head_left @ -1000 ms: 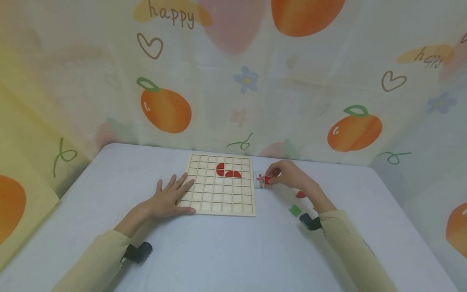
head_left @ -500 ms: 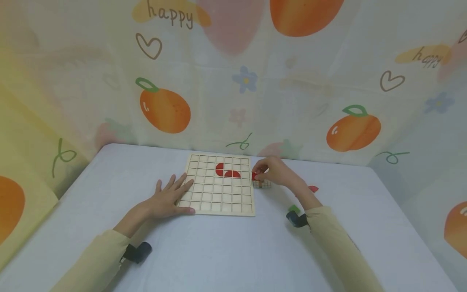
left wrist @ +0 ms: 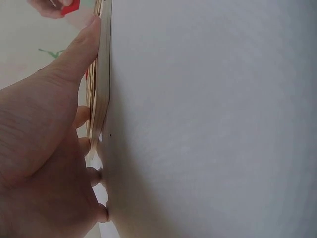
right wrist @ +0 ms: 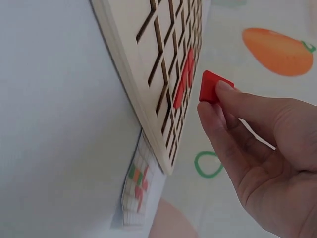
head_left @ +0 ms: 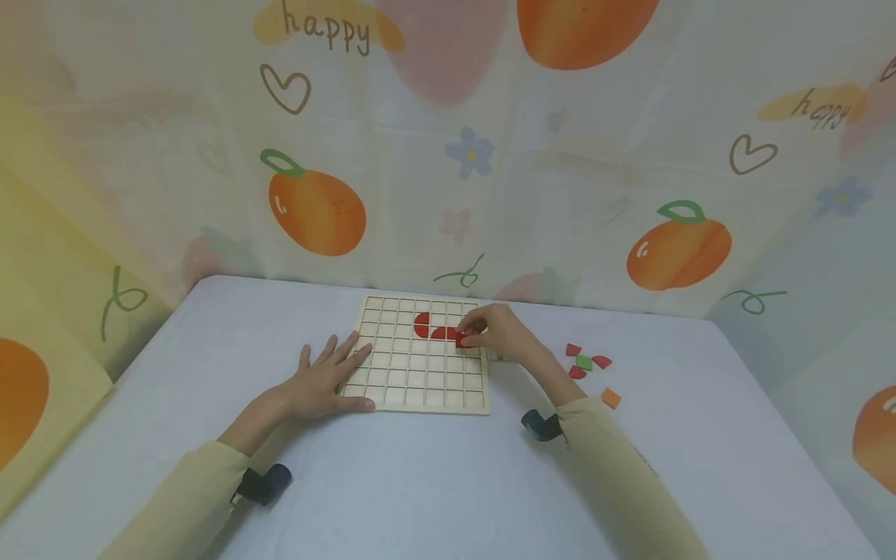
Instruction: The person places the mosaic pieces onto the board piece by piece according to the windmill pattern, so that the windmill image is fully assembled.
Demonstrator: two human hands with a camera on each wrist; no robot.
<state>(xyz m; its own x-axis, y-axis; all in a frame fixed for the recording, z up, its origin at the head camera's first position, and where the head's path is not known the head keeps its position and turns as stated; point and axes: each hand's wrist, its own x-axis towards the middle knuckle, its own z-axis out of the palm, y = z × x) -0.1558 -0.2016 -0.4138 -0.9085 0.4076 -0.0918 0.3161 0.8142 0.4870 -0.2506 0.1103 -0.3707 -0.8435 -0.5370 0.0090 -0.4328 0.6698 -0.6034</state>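
A wooden grid board (head_left: 413,381) with square cells lies on the table, several red rounded tiles (head_left: 422,325) set in its upper middle cells. My left hand (head_left: 322,385) rests with spread, straight fingers on the board's left edge; its thumb lies along the near edge in the left wrist view. Between thumb and fingers, my right hand (head_left: 500,330) pinches a red tile (right wrist: 210,87) above the board's right part. The right wrist view shows the tile held over the surface. Partly hidden behind that hand, a small pattern card (right wrist: 136,186) lies against the board's right side.
Right of the board lie loose pieces: a green square tile (head_left: 584,362), several red tiles (head_left: 601,362) around it and an orange square tile (head_left: 611,398). A patterned curtain (head_left: 420,194) hangs behind the table (head_left: 420,482).
My right hand has carried the red tile leftward from over the pattern card to above the board. The loose pieces on the right have come into view. My left hand has stayed put.
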